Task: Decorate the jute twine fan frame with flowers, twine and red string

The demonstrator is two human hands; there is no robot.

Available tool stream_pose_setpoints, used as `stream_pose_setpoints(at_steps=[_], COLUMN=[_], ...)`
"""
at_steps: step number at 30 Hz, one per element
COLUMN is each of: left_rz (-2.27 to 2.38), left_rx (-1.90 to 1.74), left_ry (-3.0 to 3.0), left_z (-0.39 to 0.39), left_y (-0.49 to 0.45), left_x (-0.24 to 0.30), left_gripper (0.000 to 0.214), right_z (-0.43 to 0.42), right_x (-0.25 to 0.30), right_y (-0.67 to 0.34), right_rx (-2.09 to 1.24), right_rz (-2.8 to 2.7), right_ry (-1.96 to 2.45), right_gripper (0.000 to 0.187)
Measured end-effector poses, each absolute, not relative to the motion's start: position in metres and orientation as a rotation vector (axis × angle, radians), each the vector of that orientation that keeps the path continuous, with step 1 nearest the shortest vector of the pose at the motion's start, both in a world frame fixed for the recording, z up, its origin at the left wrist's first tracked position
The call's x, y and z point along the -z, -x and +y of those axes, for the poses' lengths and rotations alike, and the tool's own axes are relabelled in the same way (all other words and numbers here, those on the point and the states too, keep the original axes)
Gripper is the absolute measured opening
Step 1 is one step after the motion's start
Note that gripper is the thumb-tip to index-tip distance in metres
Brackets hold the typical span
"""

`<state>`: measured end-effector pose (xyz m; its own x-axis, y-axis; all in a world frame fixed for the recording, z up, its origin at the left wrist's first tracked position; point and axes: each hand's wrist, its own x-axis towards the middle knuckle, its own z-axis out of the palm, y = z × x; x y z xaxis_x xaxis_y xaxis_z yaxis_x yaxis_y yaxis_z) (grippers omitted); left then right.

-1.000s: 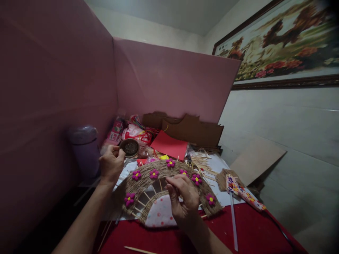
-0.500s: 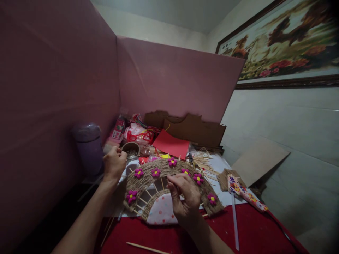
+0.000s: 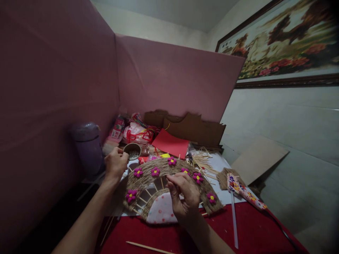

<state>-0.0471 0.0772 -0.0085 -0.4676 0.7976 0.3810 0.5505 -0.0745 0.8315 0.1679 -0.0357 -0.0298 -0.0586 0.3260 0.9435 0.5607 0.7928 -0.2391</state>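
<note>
My left hand [image 3: 116, 164] is closed at the near-left rim of a small round bowl [image 3: 126, 147], tilted toward me with tiny shiny bits inside. My right hand [image 3: 184, 194] makes a pinch, thumb against forefinger, above a fan-shaped twine weaving [image 3: 164, 165]. Whatever sits between those fingertips is too small to make out. Purple flowers with yellow centres, such as one flower [image 3: 155, 171], dot the brown twine band. Light sticks radiate through the weaving, and a white spotted cloth half-round [image 3: 160, 210] fills its lower middle.
A flowered glue gun [image 3: 246, 192] with a clear glue stick lies at right. Behind are red paper [image 3: 171, 143], torn cardboard [image 3: 196, 130], scissors [image 3: 194, 162] and thin sticks. A purple bottle [image 3: 88, 148] stands left. A pointed stick [image 3: 149, 247] lies on the red cloth [image 3: 212, 233].
My left hand and the bowl have shifted slightly to the right together. My right hand keeps its pinch in nearly the same place over the weaving.
</note>
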Motion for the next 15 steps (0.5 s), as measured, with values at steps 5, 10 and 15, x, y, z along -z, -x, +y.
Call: stream_pose_setpoints(at_steps=[5, 10, 15], left_rz=[1.859, 1.827, 1.704], left_rx=[-1.631, -1.543, -1.533], left_ry=[-1.338, -1.271, -1.175], left_z=[0.0736, 0.0744, 0.0777], left_y=[0.0437, 0.045, 0.0475], left_x=[0.0046, 0.0036, 0.005], left_gripper=[0.008, 0.008, 0.008], right_z=[-0.0366, -0.0371, -0.0365], right_x=[0.0303, 0.0296, 0.0291], right_y=[-0.1685, -0.1685, -0.1683], right_rx=[0.232, 0.226, 0.23], right_rz=[-1.659, -1.656, -1.652], right_ry=[0.718, 0.715, 0.714], right_gripper=[0.027, 0.028, 0.028])
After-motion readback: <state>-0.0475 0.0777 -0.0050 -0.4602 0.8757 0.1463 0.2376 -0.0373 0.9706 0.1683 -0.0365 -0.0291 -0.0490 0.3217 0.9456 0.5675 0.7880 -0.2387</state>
